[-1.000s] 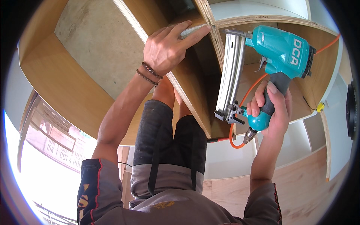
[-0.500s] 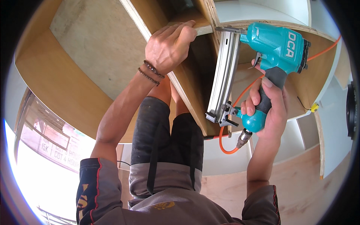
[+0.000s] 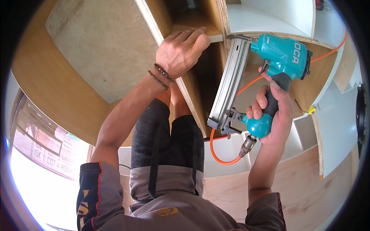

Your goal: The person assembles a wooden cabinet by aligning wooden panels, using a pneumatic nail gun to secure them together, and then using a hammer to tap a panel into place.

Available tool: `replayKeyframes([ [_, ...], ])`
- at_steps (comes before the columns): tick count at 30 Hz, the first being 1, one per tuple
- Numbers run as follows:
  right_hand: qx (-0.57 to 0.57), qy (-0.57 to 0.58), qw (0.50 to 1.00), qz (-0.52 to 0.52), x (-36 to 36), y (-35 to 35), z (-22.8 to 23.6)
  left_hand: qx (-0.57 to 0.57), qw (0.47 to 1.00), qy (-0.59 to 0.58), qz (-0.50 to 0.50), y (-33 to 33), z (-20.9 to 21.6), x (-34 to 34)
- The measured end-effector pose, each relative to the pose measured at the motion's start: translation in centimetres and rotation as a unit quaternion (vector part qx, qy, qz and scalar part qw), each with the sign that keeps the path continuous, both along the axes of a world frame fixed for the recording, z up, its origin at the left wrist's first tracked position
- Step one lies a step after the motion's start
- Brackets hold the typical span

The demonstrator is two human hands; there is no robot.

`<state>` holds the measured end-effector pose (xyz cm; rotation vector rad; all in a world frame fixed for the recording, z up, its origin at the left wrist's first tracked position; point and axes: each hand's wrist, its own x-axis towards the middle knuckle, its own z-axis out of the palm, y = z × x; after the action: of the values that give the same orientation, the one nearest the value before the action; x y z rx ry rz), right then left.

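My right hand [image 3: 278, 111] is wrapped round the black grip of a teal pneumatic nail gun [image 3: 283, 56], its index finger up by the trigger. The gun's long silver magazine [image 3: 230, 82] slants down beside the cabinet, and its nose lies against the edge of an upright plywood panel [image 3: 223, 15]. My left hand [image 3: 181, 52], with beaded bracelets at the wrist, is curled over the front of a short shelf board [image 3: 216, 38], between that panel and a second upright panel [image 3: 189, 94]. Its fingertips are partly hidden.
An orange air hose [image 3: 225, 162] loops from the gun's base and runs behind it to the upper right. White shelf compartments [image 3: 266, 17] stand at the top. A curved wood-faced panel [image 3: 73, 82] lies left, and a yellow tape measure [image 3: 311, 110] right.
The view has shifted a little, so the cabinet appears lower and further right. The nail gun has tilted slightly, its magazine's lower end swinging left. My left hand keeps its place on the shelf board.
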<state>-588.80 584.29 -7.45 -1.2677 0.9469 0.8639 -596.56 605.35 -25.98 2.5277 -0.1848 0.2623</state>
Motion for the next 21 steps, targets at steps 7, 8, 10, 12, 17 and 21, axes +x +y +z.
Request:
replayKeyframes([
  [7,0.002,0.021,1.0,-0.014,0.3,0.1,0.0,0.002,1.0,0.011,0.002,0.1,0.0,-0.1],
  [8,-0.014,0.02,1.0,-0.002,0.4,0.4,0.1,0.0,1.0,0.013,0.001,0.1,0.1,-0.1],
  [10,-0.044,0.018,0.999,0.021,0.6,1.1,0.2,-0.004,1.0,0.016,0.004,0.0,0.1,-0.1],
  [12,-0.037,0.02,0.999,0.007,0.9,1.3,0.5,-0.004,1.0,0.016,0.005,0.1,0.1,-0.2],
  [17,-0.071,0.024,0.997,0.011,1.9,2.9,1.7,0.0,1.0,0.022,-0.003,0.2,0.5,0.0],
  [21,-0.1,0.043,0.994,0.033,3.1,4.2,2.0,-0.001,1.0,0.025,0.01,-0.1,0.1,-0.1],
])
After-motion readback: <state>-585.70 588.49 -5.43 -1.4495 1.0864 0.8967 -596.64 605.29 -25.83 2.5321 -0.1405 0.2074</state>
